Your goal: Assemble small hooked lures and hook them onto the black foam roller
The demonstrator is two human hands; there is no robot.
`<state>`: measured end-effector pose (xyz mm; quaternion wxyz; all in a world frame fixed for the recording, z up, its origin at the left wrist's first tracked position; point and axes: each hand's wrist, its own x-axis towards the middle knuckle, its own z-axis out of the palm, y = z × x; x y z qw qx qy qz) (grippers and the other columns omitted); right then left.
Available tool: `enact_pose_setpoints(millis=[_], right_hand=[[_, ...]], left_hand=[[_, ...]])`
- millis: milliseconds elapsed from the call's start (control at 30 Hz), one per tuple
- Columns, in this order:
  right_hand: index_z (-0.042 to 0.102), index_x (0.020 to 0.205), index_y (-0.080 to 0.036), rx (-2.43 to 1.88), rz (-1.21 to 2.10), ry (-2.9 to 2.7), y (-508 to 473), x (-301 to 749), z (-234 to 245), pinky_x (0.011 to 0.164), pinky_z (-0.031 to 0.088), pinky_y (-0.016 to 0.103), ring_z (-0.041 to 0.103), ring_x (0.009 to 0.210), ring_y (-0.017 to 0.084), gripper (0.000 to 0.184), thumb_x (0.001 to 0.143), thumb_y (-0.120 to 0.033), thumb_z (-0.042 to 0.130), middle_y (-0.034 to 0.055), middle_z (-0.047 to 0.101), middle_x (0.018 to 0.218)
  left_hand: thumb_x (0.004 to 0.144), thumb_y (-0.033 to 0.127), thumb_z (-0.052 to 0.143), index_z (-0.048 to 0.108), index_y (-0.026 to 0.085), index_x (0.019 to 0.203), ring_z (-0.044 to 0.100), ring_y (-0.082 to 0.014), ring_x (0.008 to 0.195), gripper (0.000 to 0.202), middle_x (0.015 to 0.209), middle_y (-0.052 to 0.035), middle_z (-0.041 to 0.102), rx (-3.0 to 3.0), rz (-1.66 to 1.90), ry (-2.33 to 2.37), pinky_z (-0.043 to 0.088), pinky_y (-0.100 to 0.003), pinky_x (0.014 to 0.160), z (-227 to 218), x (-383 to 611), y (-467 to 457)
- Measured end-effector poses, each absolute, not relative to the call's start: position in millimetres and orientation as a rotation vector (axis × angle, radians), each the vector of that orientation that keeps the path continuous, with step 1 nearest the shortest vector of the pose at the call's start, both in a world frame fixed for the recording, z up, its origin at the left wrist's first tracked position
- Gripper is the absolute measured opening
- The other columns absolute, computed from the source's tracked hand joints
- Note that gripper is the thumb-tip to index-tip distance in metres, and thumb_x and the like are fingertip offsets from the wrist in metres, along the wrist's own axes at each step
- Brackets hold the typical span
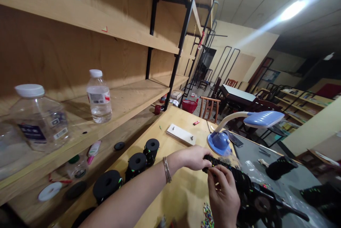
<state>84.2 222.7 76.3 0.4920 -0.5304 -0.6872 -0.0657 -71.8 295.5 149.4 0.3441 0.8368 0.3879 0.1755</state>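
Both hands work on one black strip, which hangs just above the desk, in front of the blue lamp. Our left hand, with bangles on the wrist, is closed around the near end of the strip. Our right hand comes from below and pinches the same end between thumb and fingertips. What sits between the fingertips is too small to tell. From the hands the strip runs right and down to a dark frame with wheels on the grey mat. Small green and red dots show along the strip.

We judge this to be fine work on the strip end. To do it well, the left hand should hold the strip firm and flat, without twist, so that the right fingertips have a quiet place to work. The strip should have a little slack toward the frame, not a pull. A pile of coloured beads lies just beside the right wrist, so we would hold the forearm lifted and not sweep it.

Left of the hands, three black spools stand in a row on the desk, and a white block lies behind them. On the shelf stand a bottle and a large jar.
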Motion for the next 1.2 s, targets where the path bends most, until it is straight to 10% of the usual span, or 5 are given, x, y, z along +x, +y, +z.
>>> enact_pose_setpoints(millis=[1200], right_hand=[[0.072, 0.080, -0.018, -1.218, -0.527, -1.606, 218, 72, 66, 0.052, 0.051, 0.024, 0.059, 0.071, 0.016, 0.024, 0.091, -0.031, 0.056, 0.0118, 0.062, 0.098]], left_hand=[[0.085, 0.029, 0.055, 0.059, 0.016, 0.123, 0.064, -0.0237, 0.103, 0.041, 0.118, -0.0111, 0.068, 2.169, 0.443, 0.982, 0.048, -0.033, 0.087, 156, -74, 291]])
